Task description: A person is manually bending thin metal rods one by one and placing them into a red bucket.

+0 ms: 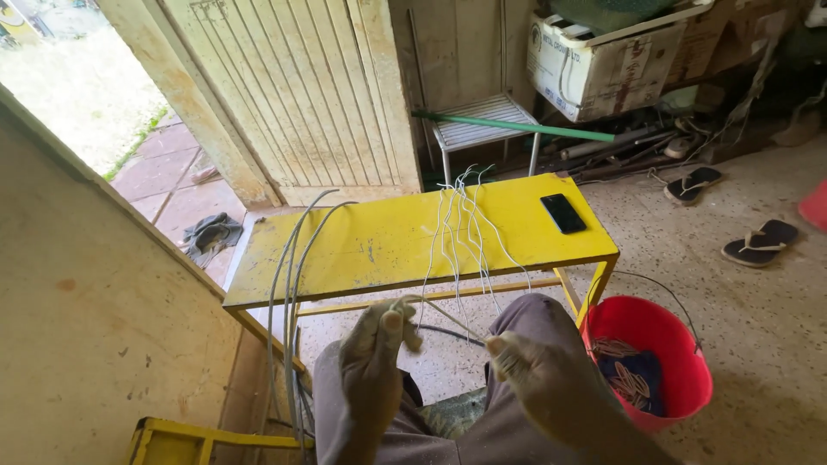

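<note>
Left hand [372,349] and right hand [527,362], low in the frame's centre, each pinch one end of a thin pale wire [435,307] stretched between them. We judge the work well underway: a bundle of similar stiff, kinked wire lengths [461,224] lies across the glossy, chipped yellow bench [370,245], while long grey cables [289,284] hang at centre left, seemingly unprocessed.

Head camera looking down and forward from a seated person.

It is sitting close above both hands at 6 o'clock, facing the yellow surface [388,245] just beyond, with the open doorway [86,86] lying farther off at 10 o'clock.
</note>
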